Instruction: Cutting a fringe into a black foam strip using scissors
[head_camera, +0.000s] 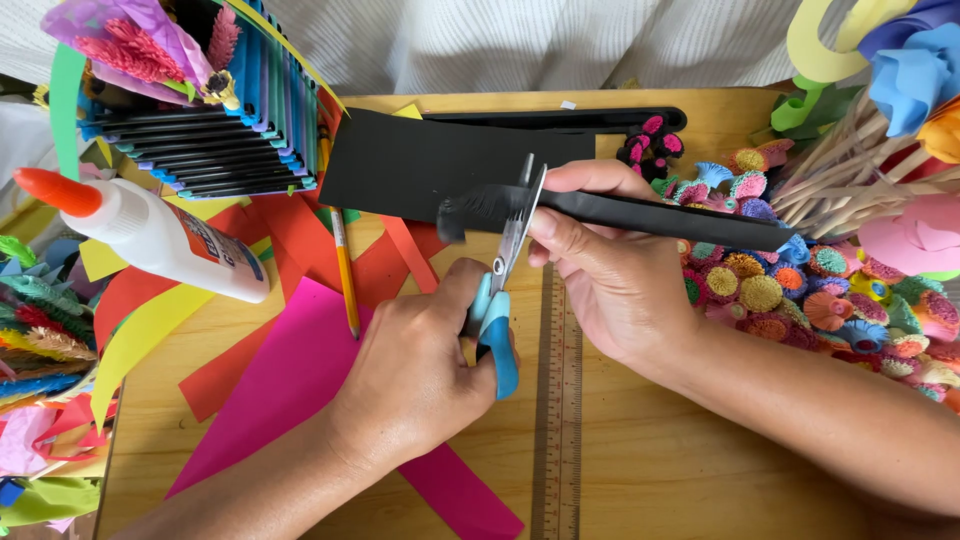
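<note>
My left hand (410, 380) grips a pair of scissors (497, 320) with blue handles, blades pointing away from me. The blades are closing on the fringed left end of a long black paper strip (660, 215). My right hand (600, 275) pinches that strip just right of the blades and holds it level above the wooden table (660, 470). The strip's fringed tip sticks out to the left of the scissors.
A black paper sheet (420, 165) lies behind the hands. A glue bottle (150, 235), a pencil (343, 260) and pink paper (290, 380) sit to the left. A ruler (558, 420) lies between my arms. Several colourful rolled paper flowers (790, 290) and wooden sticks (860, 170) fill the right.
</note>
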